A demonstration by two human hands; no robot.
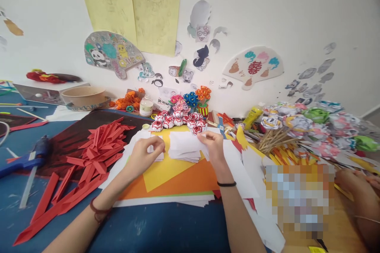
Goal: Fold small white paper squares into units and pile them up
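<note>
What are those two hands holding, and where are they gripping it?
The left hand pinches a small white paper piece at its left edge; the right hand grips the white paper stack at its right edge.

Your blue table carried stacked coloured paper sheets, folded red paper strips, a blue glue gun and a bowl.

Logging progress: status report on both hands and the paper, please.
Left hand pinching a small white paper piece. Right hand gripping the white paper stack. Red folded strips beside, not blocking.
</note>
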